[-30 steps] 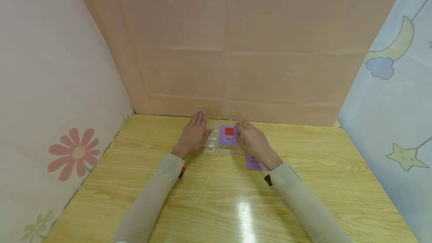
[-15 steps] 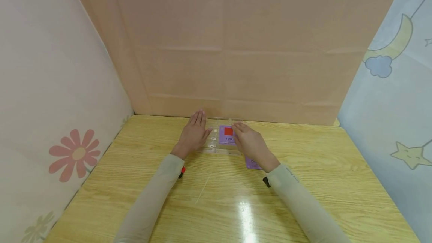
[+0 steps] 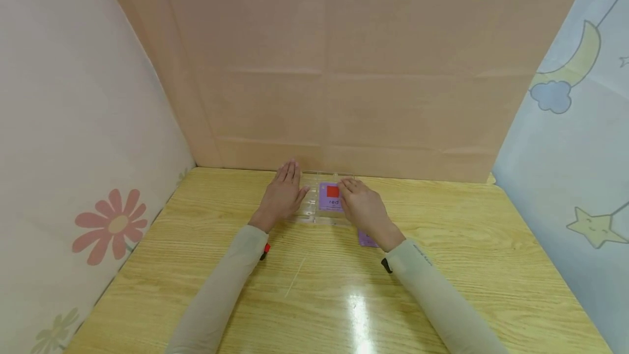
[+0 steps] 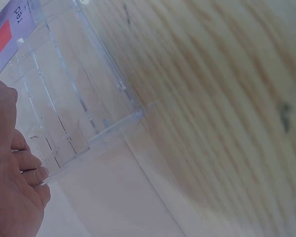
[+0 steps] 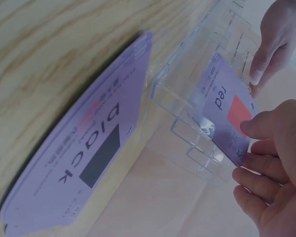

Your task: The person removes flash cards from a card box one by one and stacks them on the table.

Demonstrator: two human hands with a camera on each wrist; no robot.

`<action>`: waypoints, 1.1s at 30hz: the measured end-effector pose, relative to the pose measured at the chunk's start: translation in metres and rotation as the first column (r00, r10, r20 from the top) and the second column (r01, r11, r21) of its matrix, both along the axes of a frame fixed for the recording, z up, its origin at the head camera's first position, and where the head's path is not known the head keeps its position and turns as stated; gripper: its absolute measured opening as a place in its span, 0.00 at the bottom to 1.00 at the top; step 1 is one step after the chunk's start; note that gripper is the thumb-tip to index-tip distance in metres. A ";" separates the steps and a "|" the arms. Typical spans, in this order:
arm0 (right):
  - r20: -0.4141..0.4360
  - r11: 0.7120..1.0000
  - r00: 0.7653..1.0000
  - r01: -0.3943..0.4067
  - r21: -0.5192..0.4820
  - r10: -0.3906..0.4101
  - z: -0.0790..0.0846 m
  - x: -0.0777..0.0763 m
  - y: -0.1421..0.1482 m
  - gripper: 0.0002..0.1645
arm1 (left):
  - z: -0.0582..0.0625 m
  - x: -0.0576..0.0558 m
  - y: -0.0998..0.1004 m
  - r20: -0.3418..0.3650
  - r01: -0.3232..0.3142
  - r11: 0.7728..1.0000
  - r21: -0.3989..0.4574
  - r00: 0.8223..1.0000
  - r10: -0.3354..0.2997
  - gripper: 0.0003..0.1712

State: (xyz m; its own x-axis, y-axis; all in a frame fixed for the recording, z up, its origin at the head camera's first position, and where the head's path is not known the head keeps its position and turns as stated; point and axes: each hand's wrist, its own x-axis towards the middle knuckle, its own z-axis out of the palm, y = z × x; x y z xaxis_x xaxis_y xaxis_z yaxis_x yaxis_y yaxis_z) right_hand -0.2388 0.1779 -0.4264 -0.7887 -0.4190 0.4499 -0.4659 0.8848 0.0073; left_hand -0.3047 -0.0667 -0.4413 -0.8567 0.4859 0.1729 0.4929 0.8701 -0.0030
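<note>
A clear plastic card holder (image 3: 310, 213) with stepped slots stands at the back of the table. A purple flashcard with a red square and the word "red" (image 3: 329, 196) sits upright in it. My right hand (image 3: 366, 209) pinches that card's edge, thumb (image 5: 254, 127) on its front face and fingers behind. At the holder's other side, my left hand (image 3: 280, 198) rests with its fingers straight; in the left wrist view its fingertips touch the holder's edge. A small stack of purple flashcards, the top one reading "black" (image 5: 76, 153), lies beside the holder, mostly covered by my right hand in the head view.
The wooden table (image 3: 314, 288) ends at a brown paper backdrop (image 3: 324, 70) just behind the holder. A flower-printed sheet (image 3: 88, 124) hangs at left, and one with a moon and stars (image 3: 565, 168) at right.
My right hand has moved slightly left and farther over the red card, covering its right edge. It now hides more of the card stack. The left hand stays in place.
</note>
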 end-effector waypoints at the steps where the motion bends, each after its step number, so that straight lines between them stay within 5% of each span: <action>1: -0.006 1.000 1.000 0.001 0.004 -0.001 -0.001 0.000 0.000 0.23 | 0.000 0.000 0.000 -0.004 0.000 1.000 -0.006 1.000 0.000 0.44; 20: -0.055 0.998 0.998 0.012 0.054 -0.009 -0.003 0.000 0.000 0.20 | 0.002 0.000 -0.001 -0.018 0.008 1.000 -0.018 1.000 -0.008 0.44; 33: -0.115 1.000 0.993 0.001 -0.008 -0.002 -0.001 -0.001 0.001 0.16 | 0.001 0.000 0.002 -0.009 0.002 1.000 -0.014 1.000 -0.002 0.44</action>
State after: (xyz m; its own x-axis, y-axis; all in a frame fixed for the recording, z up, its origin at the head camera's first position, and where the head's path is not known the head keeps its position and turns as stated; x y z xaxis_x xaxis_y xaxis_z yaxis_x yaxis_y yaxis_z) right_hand -0.2399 0.1793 -0.4273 -0.7323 -0.4137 0.5409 -0.4608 0.8859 0.0538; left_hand -0.3047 -0.0650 -0.4402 -0.8541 0.4905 0.1732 0.4949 0.8687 -0.0199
